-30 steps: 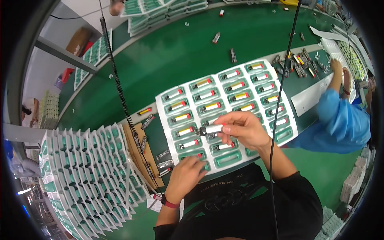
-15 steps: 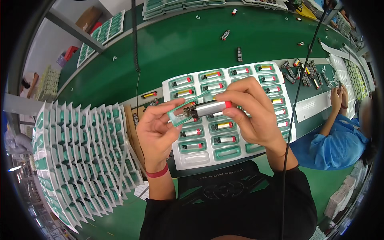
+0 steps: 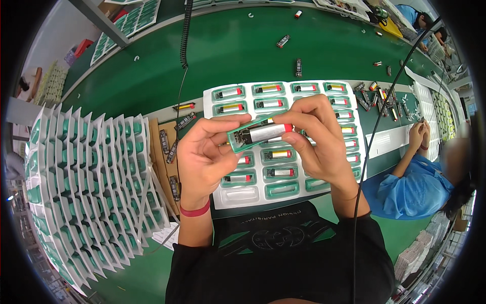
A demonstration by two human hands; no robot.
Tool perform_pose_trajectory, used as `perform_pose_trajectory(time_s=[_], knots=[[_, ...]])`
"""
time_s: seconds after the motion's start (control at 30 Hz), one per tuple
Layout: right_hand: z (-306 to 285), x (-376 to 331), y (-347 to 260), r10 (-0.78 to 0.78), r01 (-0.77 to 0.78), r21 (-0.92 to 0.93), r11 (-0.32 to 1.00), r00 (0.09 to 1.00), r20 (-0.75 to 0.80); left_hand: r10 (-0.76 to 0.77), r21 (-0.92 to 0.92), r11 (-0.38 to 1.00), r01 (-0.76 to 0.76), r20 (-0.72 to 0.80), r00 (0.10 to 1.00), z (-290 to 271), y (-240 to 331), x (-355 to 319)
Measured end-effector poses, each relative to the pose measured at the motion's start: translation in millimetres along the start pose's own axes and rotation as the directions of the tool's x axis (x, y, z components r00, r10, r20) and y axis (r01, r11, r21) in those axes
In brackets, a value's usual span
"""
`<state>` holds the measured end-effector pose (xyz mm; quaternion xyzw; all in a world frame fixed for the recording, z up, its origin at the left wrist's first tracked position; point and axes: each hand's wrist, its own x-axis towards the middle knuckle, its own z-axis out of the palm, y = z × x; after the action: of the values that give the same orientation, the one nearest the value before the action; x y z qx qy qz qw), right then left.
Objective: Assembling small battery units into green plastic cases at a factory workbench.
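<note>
My left hand (image 3: 205,157) grips a small green plastic shell (image 3: 236,144) by its left end, thumb below and fingers above. My right hand (image 3: 321,142) pinches the red end of a silver battery cell with a dark circuit board (image 3: 268,133) between thumb and fingers. The board end lies inside the shell; the red end sticks out at the right. Below both hands is a white tray (image 3: 259,188) with rows of green shells, most holding a similar battery. In its front row, a pale pocket (image 3: 240,194) and a green shell (image 3: 282,190) hold no battery.
Stacked trays of green shells (image 3: 91,182) stand at left, beside cardboard (image 3: 157,152) with loose battery boards. More boards (image 3: 387,104) are heaped at right, near a co-worker in blue (image 3: 415,185). A coiled cord (image 3: 186,40) and a black cable (image 3: 373,126) hang across the view.
The shell has tilted and moved onto the board end, so the battery now sits deeper within it. The view has shifted slightly.
</note>
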<state>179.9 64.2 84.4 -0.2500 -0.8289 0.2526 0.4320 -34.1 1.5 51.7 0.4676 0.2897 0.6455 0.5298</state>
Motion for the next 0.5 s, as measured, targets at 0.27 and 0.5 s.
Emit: perform_pose_trajectory(time_s=[0.27,0.5], knots=[[6,-3,-1,0.084,-0.084,0.061,0.995,0.996,0.01,0.052,0.026,0.998,-0.051,-0.051,0.997,-1,-9,3],[-3,-4,1,0.434,-0.398,0.497,0.771,0.9,0.047,0.087,-0.483,0.872,-0.076,0.0,0.996,-25,-9,4]])
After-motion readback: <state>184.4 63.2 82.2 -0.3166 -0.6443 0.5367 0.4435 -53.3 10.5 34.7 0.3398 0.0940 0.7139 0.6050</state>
